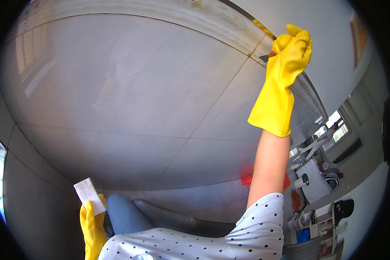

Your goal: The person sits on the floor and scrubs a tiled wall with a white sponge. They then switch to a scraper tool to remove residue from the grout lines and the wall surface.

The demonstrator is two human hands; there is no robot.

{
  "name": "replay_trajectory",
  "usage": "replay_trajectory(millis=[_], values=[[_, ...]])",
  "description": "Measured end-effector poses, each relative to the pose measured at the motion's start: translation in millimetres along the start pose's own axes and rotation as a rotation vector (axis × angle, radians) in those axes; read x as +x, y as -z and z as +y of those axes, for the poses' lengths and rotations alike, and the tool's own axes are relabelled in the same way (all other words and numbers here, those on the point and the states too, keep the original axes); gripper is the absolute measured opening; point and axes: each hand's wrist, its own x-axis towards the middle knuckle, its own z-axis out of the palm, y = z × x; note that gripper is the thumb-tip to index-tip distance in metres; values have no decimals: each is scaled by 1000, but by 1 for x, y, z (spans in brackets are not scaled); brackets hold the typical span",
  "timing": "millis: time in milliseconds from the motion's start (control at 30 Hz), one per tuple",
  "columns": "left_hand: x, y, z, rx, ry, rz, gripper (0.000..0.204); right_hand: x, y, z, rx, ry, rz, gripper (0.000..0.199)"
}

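The two hands are well apart, each in a smooth yellow rubber glove. At far right, the right hand [292,50] is closed around a small tool [264,57]; its dark, flat blade and a bit of reddish handle show at the glove's left side, near a joint in the cream, relief-patterned border strip [195,21]. At near left, the left hand [92,227] grips a white rectangular block [88,193], flat-faced and straight-edged; the greyish marks on it are too faint to read. Between the hands spreads a broad, open stretch of glossy grey tiles [130,78], crossed by thin, dark joint lines. The strip's far edge is dark, with a plain, pale surface [329,56] beyond. Nearest are a white, black-dotted shirt [169,242] and a blue trouser leg [125,212].
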Motion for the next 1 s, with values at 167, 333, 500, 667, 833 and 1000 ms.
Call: replay_trajectory(millis=[167, 333, 500, 667, 833, 1000], values=[[3, 3, -6, -43, -16, 6, 71, 2, 2, 6, 35, -28, -5, 37], [2, 1, -5, -21, -16, 16, 69, 1, 2, 5, 12, -23, -5, 37], [3, 5, -7, -2, -27, -16, 68, 1, 3, -1, -19, -38, -4, 39], [2, 3, -7, -27, -27, 2, 68, 2, 5, 9, -14, -14, -22, 40], [1, 1, -3, -42, -17, 1, 69, 2, 10, 12, -28, -23, -21, 39], [-1, -2, -1, -1, -22, 32, 69, 19, 25, 15, 3, -42, 11, 36]])
